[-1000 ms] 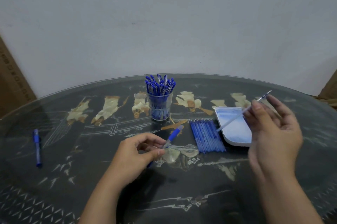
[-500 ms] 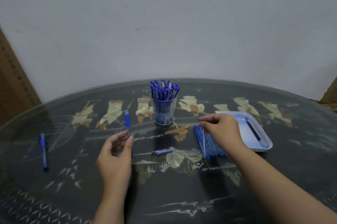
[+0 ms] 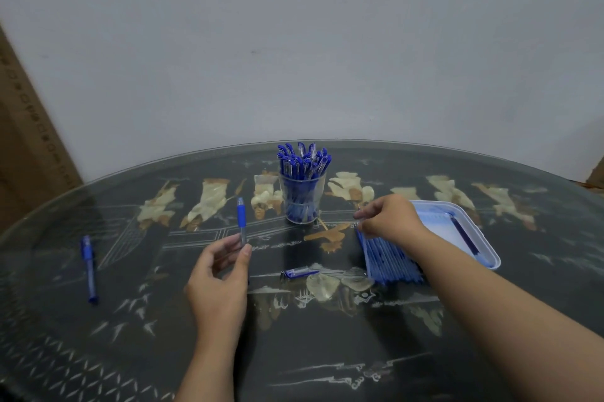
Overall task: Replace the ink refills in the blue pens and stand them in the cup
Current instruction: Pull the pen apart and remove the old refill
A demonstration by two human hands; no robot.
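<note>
While in left hand (image 3: pixel 219 274), pen (image 3: pixel 241 218) upright

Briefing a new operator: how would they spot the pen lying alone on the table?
Find the cup of pens at the middle of the table, then look far left toward the rim. The lone pen lies flat there, pointing roughly toward the viewer; it alone has nothing beside it.

The right hand (image 3: pixel 390 221) no longer holds the old refill (image 3: pixel 464 234) in the air. It now pinches at the far end of the refills (image 3: pixel 392 262). The old refill lies in the tray (image 3: pixel 438 228) to that hand's right. The left hand (image 3: pixel 219 280) now holds the barrel (image 3: pixel 241 218) upright, and the tip piece (image 3: pixel 299 272) lies between the hands.
</note>
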